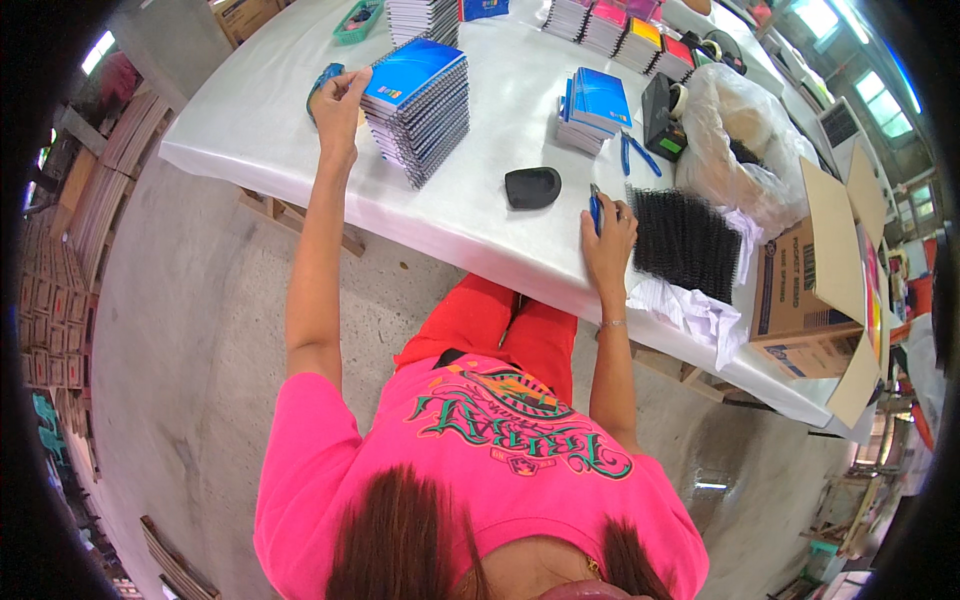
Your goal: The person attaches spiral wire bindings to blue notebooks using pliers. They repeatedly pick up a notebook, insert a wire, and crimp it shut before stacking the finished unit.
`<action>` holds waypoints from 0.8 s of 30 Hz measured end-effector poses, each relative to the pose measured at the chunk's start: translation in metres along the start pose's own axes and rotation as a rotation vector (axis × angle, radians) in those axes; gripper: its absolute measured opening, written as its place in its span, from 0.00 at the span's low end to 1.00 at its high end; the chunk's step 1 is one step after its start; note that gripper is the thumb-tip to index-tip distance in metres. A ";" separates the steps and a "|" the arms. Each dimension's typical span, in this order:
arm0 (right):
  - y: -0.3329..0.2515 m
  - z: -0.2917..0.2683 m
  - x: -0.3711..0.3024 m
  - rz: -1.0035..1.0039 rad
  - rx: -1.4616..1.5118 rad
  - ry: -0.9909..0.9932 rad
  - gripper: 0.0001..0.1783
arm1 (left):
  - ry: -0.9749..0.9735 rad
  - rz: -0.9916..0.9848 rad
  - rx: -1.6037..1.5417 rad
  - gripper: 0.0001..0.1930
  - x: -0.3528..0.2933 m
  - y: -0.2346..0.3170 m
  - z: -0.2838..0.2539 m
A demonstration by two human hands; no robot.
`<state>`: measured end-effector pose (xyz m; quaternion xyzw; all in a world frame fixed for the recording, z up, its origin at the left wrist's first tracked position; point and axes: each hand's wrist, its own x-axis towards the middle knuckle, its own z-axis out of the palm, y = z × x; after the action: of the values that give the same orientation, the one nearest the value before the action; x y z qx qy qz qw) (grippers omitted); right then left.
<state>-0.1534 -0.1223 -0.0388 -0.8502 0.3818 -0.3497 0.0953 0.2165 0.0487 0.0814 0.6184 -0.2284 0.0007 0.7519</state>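
My left hand (340,105) is at the left edge of a tall stack of spiral-bound blue notebooks (415,75). Its thumb and fingers pinch together beside the top cover's corner; what is between them, if anything, is hidden. Just behind that hand lies a blue object (326,78), partly covered. Near the table's front edge, my right hand (612,240) is closed around blue-handled pliers (596,212), their tip pointing away from me. To its right lies a batch of black spiral wire coils (685,240) on crumpled white paper (690,308). A black rounded pad (533,188) rests left of the pliers.
A shorter pile of blue notebooks (597,105) stands beyond, with other blue-handled pliers (638,155) near it. Further right are a black box (661,115), a clear plastic bag (740,140) and an open cardboard box (815,280). Colourful notebook stacks (605,28) line the far side.
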 end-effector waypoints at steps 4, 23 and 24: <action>0.003 -0.001 0.000 0.004 -0.003 -0.012 0.25 | 0.053 0.079 0.024 0.17 -0.005 0.005 0.010; -0.002 -0.005 0.001 0.028 0.026 -0.050 0.24 | 0.211 0.558 0.097 0.17 -0.004 -0.012 0.044; -0.002 -0.005 0.001 0.026 0.022 -0.048 0.25 | 0.215 0.558 0.092 0.17 -0.004 -0.012 0.045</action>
<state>-0.1552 -0.1214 -0.0339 -0.8523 0.3865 -0.3322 0.1180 0.2012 0.0054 0.0744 0.5616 -0.3083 0.2831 0.7137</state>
